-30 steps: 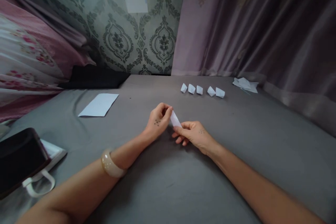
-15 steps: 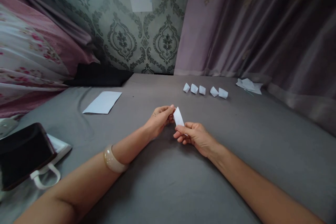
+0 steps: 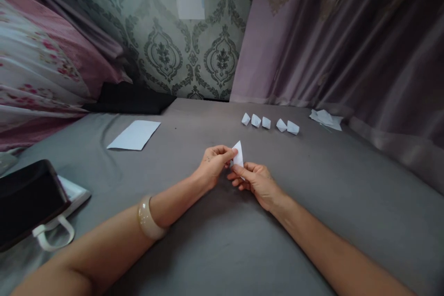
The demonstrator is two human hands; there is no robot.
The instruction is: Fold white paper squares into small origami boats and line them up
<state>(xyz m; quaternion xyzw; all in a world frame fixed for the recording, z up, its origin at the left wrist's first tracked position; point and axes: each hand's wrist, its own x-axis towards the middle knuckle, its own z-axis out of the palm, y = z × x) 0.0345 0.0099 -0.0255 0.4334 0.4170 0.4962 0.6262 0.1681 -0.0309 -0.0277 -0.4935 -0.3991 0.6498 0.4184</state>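
Left hand: the left hand (image 3: 215, 163) is raised a little above the grey cloth (image 3: 347, 203), and its thumb and fingers pinch the left side of the folded white paper (image 3: 237, 155). A pale bangle (image 3: 148, 218) sits on this forearm.
Right hand: the right hand (image 3: 255, 182) is just below the paper, and its fingers hold the lower end.
Grip: both hands are close together and clamped on the same paper.
Folded paper: it stands up between the two hands, with pointed tip upward, above the cloth.
Row ahead: five small folded paper pieces (image 3: 270, 123) lie in a line, well apart from the hands.
Right side: loose paper scraps (image 3: 326, 119) lie beyond the row.
Left side: a flat white paper sheet (image 3: 134, 135) lies on the cloth, and a black device (image 3: 29, 203) rests on a white bag (image 3: 74, 195) near the edge of view.
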